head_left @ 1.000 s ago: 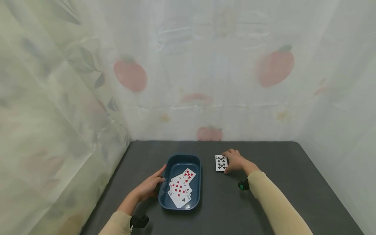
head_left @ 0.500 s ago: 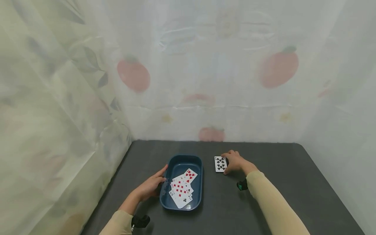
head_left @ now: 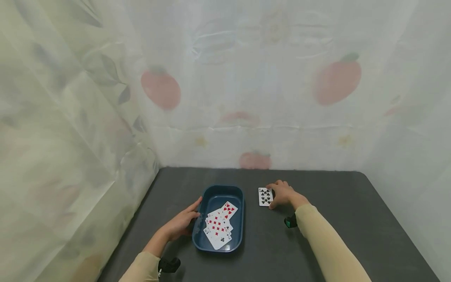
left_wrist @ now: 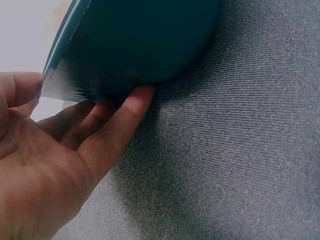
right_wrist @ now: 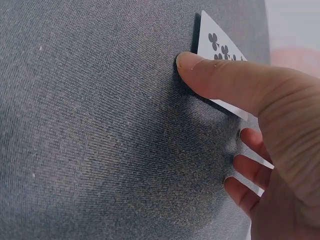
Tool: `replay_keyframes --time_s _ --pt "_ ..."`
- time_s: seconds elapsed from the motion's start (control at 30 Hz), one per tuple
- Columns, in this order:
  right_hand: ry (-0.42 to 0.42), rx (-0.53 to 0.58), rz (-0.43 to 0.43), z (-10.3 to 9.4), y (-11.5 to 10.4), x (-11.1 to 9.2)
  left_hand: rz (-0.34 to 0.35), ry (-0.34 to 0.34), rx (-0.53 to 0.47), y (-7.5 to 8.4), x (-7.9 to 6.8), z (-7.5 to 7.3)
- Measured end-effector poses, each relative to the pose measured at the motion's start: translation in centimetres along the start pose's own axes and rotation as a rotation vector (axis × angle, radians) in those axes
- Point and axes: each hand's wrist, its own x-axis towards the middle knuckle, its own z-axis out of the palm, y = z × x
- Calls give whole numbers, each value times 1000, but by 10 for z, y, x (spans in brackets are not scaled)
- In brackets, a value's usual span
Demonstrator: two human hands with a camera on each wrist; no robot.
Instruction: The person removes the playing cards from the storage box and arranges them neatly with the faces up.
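My left hand (head_left: 180, 225) holds the left side of a dark blue rectangular tray (head_left: 220, 200). In the left wrist view its thumb is at the rim, and the other fingertips (left_wrist: 142, 95) lie against the lower outside of the tray wall. Inside the tray, several playing cards (head_left: 217, 227) lie face up, overlapping, with hearts and diamonds showing. To the right of the tray, my right hand (head_left: 283, 194) pinches a face-up clubs playing card (head_left: 264, 197) by its right side. The right wrist view shows the thumb (right_wrist: 200, 70) across one corner; the index fingertip is hidden.
A dark grey cloth-like surface (head_left: 267, 243) covers the table. Behind it hangs a whitish curtain (head_left: 211, 149) with fruit prints, and a patterned sheet (head_left: 70, 156) closes off the left. Black wrist devices (head_left: 170, 265) are worn on both arms.
The whole head view has shifted slightly. Both hands, the tray and the clubs playing card stay in nearly the same places relative to each other.
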Motion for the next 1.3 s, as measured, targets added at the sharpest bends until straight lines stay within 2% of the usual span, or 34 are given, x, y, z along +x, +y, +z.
replay_keyframes --time_s 0.97,1.13,1.3 --pt "-16 -12 32 5 6 3 -2 5 14 1 -2 3" --pt "43 2 -3 5 6 1 -4 9 9 1 0 3" --pt "130 11 -87 2 0 0 -3 23 7 0 1 2"
